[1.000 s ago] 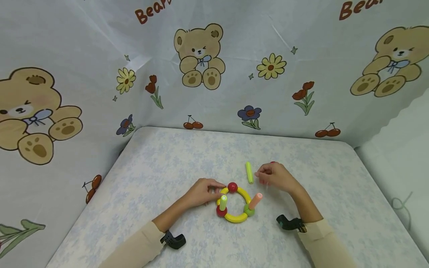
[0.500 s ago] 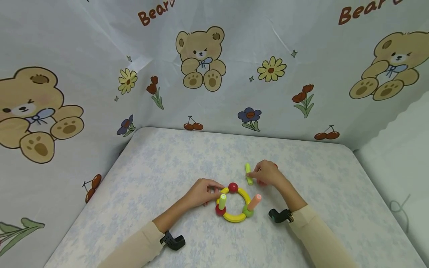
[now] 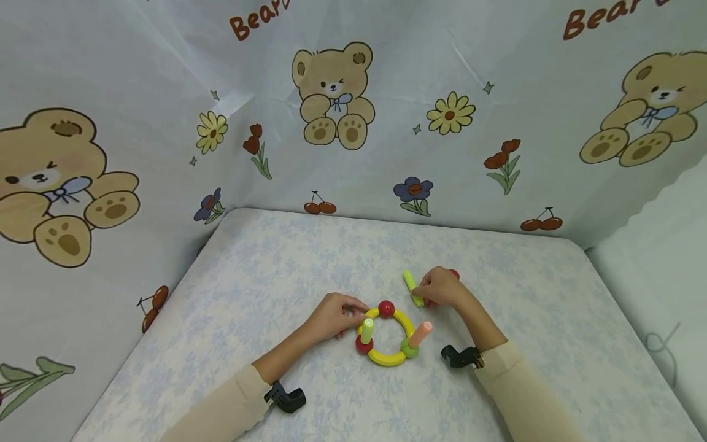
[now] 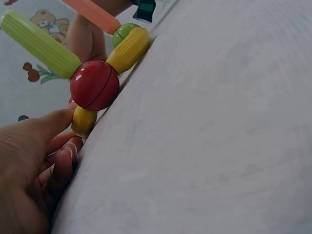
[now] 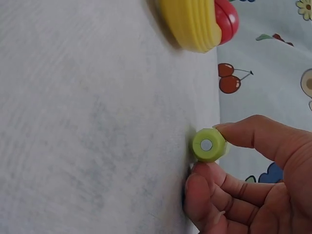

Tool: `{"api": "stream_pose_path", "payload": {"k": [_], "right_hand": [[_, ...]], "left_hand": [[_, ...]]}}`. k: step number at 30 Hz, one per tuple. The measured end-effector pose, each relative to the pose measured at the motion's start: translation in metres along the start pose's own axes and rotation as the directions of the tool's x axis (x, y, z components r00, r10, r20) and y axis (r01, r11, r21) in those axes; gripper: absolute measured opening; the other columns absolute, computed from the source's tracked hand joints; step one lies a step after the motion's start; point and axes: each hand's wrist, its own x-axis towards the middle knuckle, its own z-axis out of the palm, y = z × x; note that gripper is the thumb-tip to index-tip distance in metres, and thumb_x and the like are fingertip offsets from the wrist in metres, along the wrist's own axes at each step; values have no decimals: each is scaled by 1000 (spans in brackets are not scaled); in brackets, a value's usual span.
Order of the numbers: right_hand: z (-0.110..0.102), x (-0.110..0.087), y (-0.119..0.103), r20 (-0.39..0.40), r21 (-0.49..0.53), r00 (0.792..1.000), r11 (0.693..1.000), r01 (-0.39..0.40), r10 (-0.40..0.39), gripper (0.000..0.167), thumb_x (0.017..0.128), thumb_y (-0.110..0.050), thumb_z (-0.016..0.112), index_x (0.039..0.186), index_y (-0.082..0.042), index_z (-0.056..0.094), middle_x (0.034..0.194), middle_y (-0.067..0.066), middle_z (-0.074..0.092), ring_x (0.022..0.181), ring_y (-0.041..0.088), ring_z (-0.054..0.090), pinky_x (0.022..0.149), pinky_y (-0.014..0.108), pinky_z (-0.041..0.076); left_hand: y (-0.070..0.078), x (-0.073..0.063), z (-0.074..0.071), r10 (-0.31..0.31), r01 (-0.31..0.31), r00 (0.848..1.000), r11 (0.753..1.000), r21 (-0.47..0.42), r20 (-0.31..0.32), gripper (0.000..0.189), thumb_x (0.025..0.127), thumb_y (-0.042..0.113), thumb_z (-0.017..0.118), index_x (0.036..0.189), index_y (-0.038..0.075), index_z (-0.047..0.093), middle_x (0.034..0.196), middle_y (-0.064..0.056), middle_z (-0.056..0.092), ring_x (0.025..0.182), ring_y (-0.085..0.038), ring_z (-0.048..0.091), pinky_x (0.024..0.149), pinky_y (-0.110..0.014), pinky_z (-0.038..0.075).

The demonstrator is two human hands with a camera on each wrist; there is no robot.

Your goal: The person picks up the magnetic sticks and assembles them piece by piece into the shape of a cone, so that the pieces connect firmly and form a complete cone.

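Note:
A ring of yellow curved rods joined by balls lies on the table. Its left side is pinched by my left hand, the thumb and fingers meeting at a yellow rod beside a red ball. From that ball a light-green stick rises, and an orange stick leans up from the green ball. Another red ball sits at the ring's far side. Beyond the ring, my right hand pinches a loose yellow-green stick near one end, between thumb and fingers.
Partly hidden behind the right hand is a red piece. The pale patterned table ends at a cloth backdrop printed with bears. A thin cord hangs at the right.
My right hand has moved left and taken hold of the loose yellow-green stick, whose near end has turned toward the right. The left hand stays at the ring.

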Motion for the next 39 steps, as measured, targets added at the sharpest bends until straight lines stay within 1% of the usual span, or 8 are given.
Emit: {"api": "stream_pose_path", "payload": {"k": [4,10,16,20,26,29,34,39], "right_hand": [[0,-4,4,-10,53,1000,998,14,-13,23,90,-25,76,78,-6,72,66,5,65,57,16,54,51,27,40],[2,-11,4,-14,139,999,990,39,-37,19,92,-22,75,89,-4,72,71,6,68,65,21,62,56,27,47],[7,-16,3,-22,212,997,974,76,-73,18,94,-19,74,92,-3,68,74,9,70,65,25,65,59,33,53],[9,-17,4,-43,247,990,959,137,-131,17,94,-18,74,94,-2,66,77,8,71,68,26,68,61,33,56],[12,-13,5,-80,294,958,912,287,-276,17,93,-17,75,97,-3,67,86,9,74,72,29,70,61,31,56],[14,-12,5,-82,312,945,892,327,-318,14,93,-16,76,98,-5,68,88,8,74,74,30,72,64,32,59],[15,-14,3,-71,311,904,851,423,-423,13,93,-16,76,98,-7,70,91,7,74,77,30,72,69,33,61],[16,-17,-2,-55,294,881,835,464,-470,11,91,-14,78,98,-7,72,92,6,74,81,25,70,71,30,60]], "left_hand": [[-1,0,-1,8,-8,1000,1000,-2,20,17,94,23,75,110,17,79,77,6,68,37,-11,47,36,-28,45],[-2,0,-2,39,-40,997,999,11,63,20,93,16,75,112,18,79,84,6,67,41,-12,47,38,-28,45],[-2,1,2,42,-43,998,999,24,56,18,94,19,75,111,20,79,86,7,67,41,-11,47,37,-28,45],[-1,1,3,31,-32,998,999,19,57,18,95,22,75,112,20,79,86,7,68,41,-11,47,38,-29,45],[-1,-1,0,5,-6,999,1000,20,42,18,95,22,74,112,23,79,84,7,69,39,-12,47,37,-29,45],[-3,-1,0,19,-20,998,1000,18,52,18,95,23,74,113,22,79,84,7,69,40,-12,47,38,-29,46],[-5,-1,0,31,-32,998,999,14,56,18,95,23,74,113,21,79,83,7,69,40,-11,47,37,-29,46],[-2,-1,-1,32,-33,998,999,5,56,18,96,24,74,113,20,79,84,6,69,39,-12,47,37,-29,46]]}}
